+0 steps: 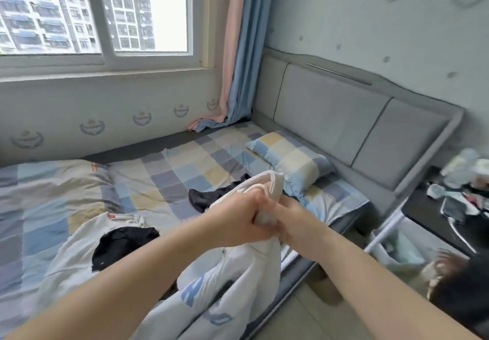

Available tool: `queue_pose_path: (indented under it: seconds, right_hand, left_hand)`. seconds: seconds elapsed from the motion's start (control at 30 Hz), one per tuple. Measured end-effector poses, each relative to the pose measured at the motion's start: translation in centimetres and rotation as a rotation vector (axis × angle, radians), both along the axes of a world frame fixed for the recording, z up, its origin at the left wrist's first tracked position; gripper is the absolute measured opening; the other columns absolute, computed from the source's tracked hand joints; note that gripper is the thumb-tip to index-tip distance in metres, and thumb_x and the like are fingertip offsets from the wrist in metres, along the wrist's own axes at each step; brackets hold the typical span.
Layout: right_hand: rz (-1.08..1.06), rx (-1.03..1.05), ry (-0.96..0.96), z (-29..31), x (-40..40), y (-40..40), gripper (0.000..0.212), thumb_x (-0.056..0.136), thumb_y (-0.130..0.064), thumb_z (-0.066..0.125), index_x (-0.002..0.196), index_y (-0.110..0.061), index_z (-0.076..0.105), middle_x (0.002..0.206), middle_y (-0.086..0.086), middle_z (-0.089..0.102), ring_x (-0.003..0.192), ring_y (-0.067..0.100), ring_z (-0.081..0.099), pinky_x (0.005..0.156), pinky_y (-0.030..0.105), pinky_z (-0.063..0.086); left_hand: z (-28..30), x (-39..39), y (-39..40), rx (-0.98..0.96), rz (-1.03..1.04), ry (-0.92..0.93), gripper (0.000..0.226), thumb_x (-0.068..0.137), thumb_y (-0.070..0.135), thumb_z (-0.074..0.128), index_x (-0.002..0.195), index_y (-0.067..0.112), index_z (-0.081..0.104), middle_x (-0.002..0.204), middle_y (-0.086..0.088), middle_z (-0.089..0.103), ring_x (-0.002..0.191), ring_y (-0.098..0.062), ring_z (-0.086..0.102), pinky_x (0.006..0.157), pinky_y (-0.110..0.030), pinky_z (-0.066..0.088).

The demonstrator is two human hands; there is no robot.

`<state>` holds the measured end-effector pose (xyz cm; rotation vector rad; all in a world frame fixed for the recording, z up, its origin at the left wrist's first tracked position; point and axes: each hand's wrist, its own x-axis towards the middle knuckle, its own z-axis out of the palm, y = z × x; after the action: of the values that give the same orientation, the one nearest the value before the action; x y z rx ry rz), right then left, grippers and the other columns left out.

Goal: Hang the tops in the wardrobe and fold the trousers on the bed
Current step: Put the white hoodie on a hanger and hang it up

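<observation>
Hands meet mid-scene: left hand (239, 216) and right hand (287, 219) both clutch the white top (238, 281), whose length hangs straight down toward the near edge.

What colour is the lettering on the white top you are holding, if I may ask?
Light blue, on the white top, seen in the head view.

Daylight comes through the window (95, 11). Right of the window hang pink and blue curtains (235, 48); further right, a grey padded headboard (330, 112) against patterned wallpaper (397, 22).
</observation>
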<state>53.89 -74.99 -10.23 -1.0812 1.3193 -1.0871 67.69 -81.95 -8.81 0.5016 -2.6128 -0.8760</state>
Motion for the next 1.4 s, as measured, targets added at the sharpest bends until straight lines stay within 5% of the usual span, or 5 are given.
queue_pose_path:
  seconds: [0.23,0.5,0.9,1.07,1.4]
  right_hand:
    - [-0.505,-0.106,0.085,0.1,-4.0,10.3,0.025,0.074,-0.03,0.052,0.09,-0.033,0.072,0.098,0.007,0.073,0.101,0.028,0.066,0.095,0.05,0.049]
    - [-0.877,-0.266,-0.15,1.2,-12.4,23.8,0.034,0.085,-0.007,0.046,0.077,-0.024,0.074,0.077,0.004,0.071,0.074,0.017,0.068,0.061,0.027,0.054]
    - [-1.366,-0.362,-0.251,3.6,-22.9,43.8,0.018,0.072,-0.018,0.059,0.056,-0.021,0.065,0.062,-0.002,0.063,0.062,0.012,0.063,0.062,0.025,0.051]
    - [-1.551,-0.339,-0.247,3.5,-25.0,51.3,0.016,0.063,-0.026,0.062,0.076,-0.017,0.062,0.072,0.002,0.061,0.072,0.018,0.063,0.072,0.03,0.05]
    - [-2.069,-0.36,-0.072,5.5,-28.1,60.1,0.031,0.081,-0.019,0.058,0.051,-0.019,0.064,0.053,-0.004,0.061,0.058,0.011,0.065,0.061,0.023,0.05]
  left_hand:
    - [1.1,-4.9,5.2,0.7,-0.355,-0.137,0.052,0.084,0.008,0.069,0.121,0.031,0.039,0.09,-0.007,0.072,0.077,-0.025,0.071,0.072,-0.038,0.058]
    - [-3.3,-12.2,13.8,0.472,-0.38,-0.216,0.04,0.092,0.015,0.06,0.117,0.042,0.047,0.089,0.012,0.073,0.075,-0.01,0.069,0.065,-0.023,0.053]
    - [-9.2,-27.8,31.8,0.145,-0.668,-0.525,0.03,0.068,0.065,0.065,0.075,0.044,0.045,0.061,0.028,0.054,0.053,0.004,0.05,0.054,-0.012,0.037]
    - [-11.1,-33.8,38.3,0.094,-0.746,-0.461,0.04,0.066,0.063,0.068,0.097,0.045,0.051,0.091,0.021,0.064,0.086,-0.001,0.06,0.069,-0.016,0.042]
    - [-11.4,-43.0,45.6,0.945,-0.698,-0.024,0.031,0.067,0.019,0.083,0.066,0.029,0.053,0.067,0.01,0.057,0.068,-0.012,0.054,0.061,-0.026,0.046]
